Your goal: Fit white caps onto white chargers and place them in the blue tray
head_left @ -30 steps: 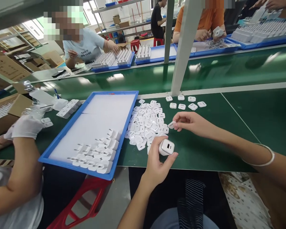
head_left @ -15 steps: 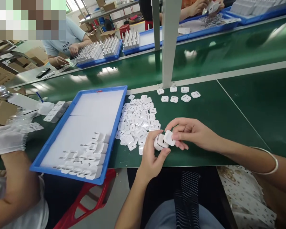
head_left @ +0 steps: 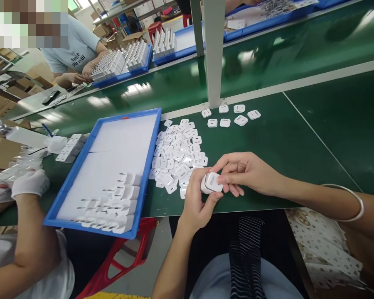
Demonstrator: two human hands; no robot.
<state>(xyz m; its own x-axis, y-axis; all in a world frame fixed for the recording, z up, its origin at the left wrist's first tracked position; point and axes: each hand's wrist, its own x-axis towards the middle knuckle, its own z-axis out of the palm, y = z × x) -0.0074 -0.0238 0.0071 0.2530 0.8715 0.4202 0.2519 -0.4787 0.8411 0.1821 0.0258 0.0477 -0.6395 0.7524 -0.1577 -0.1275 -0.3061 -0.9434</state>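
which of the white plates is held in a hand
The plate in the right hand, at the front of the white block the left hand holds; the others lie on the green bench, piled or spread near the post.

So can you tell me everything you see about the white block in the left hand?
The white block is boxy with rounded corners and looks like smooth plastic. The left hand grips it above the green table, its front toward the camera. The right hand holds a white plate with dark print over that front; whether it's pressed flat I can't tell. Its back is hidden.
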